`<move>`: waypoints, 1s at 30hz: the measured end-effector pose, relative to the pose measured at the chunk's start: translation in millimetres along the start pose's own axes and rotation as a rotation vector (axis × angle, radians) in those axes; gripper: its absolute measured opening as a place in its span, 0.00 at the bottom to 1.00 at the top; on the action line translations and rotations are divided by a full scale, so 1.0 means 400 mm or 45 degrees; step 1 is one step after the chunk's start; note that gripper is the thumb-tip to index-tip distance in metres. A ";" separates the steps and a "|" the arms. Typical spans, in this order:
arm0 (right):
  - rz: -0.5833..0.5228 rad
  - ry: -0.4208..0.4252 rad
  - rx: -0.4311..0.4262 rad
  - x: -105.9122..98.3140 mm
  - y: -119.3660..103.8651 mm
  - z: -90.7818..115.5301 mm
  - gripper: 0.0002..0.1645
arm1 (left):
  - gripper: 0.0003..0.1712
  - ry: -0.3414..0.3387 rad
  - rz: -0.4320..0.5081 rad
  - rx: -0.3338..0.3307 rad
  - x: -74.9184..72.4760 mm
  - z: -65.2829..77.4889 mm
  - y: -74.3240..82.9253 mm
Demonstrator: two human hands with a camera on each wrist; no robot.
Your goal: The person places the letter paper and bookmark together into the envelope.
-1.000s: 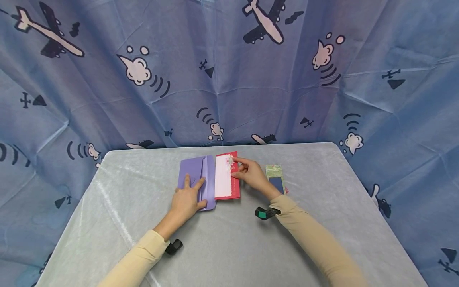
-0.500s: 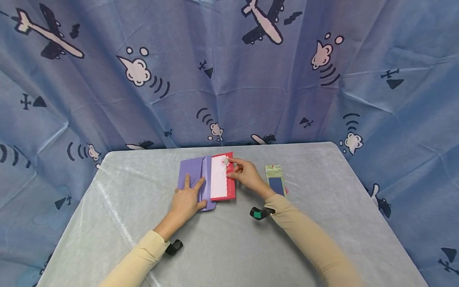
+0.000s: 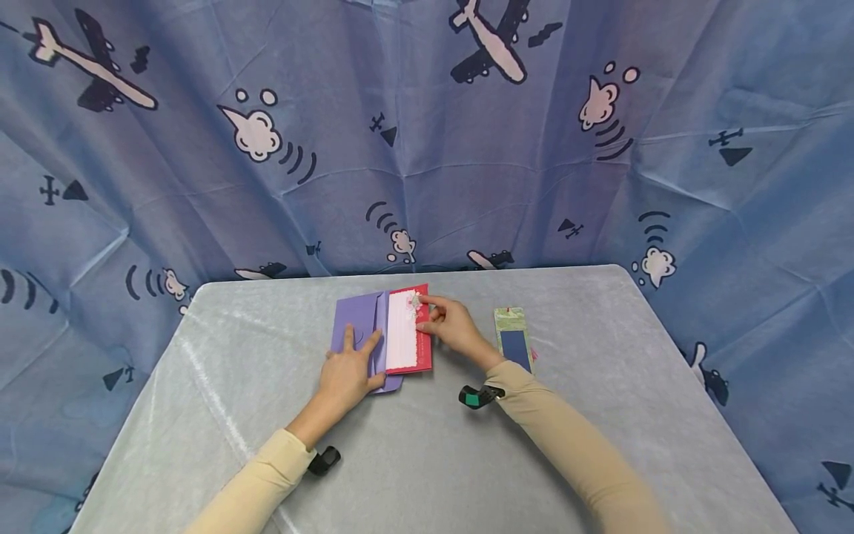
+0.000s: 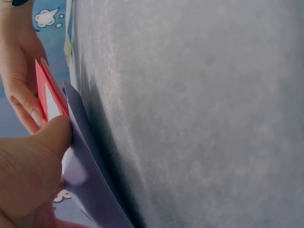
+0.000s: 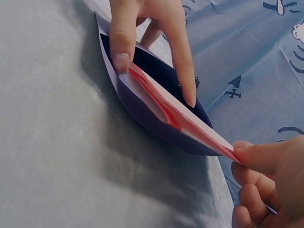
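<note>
Red greeting card (image 3: 402,330) at the mouth of a purple envelope (image 3: 351,314)

So from my end of the feed, the right hand (image 3: 457,326) has the card pinched between thumb and forefinger by its right-hand edge, up near the little flower decoration (image 3: 415,300); the left hand (image 3: 347,374) lies on the envelope with fingers spread, thumb down by the near side, pressing rather than clutching. The right wrist cam gives me the better look: the envelope's mouth is gaping, and the card's left edge is right there at the opening; how deep it goes, I honestly can't tell.

Both sit close to the far edge of the grey-covered desk (image 3: 414,460), around the middle of it; over toward the far right corner there's a green card with a navy panel (image 3: 512,348), its near end right beside the right sleeve (image 3: 554,423); behind the far edge hangs a blue airplane-print curtain (image 3: 440,133).
</note>
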State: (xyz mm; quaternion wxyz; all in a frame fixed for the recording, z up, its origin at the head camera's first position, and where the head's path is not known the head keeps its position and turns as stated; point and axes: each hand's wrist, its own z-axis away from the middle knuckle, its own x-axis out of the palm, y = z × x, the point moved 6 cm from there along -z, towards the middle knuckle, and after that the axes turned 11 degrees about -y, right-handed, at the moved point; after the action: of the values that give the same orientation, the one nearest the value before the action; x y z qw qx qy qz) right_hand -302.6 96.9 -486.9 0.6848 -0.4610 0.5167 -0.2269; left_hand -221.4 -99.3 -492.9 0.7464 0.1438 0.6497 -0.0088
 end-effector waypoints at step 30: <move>0.038 -0.018 0.000 0.018 -0.005 -0.032 0.34 | 0.47 -0.055 0.007 -0.018 -0.001 -0.002 -0.004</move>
State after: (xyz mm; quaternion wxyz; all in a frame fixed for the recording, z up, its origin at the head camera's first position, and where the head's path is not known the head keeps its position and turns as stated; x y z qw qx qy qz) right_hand -311.3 85.3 -489.3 0.6917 -0.4549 0.5187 -0.2133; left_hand -222.7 -100.7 -493.1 0.7612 0.1403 0.6332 -0.0052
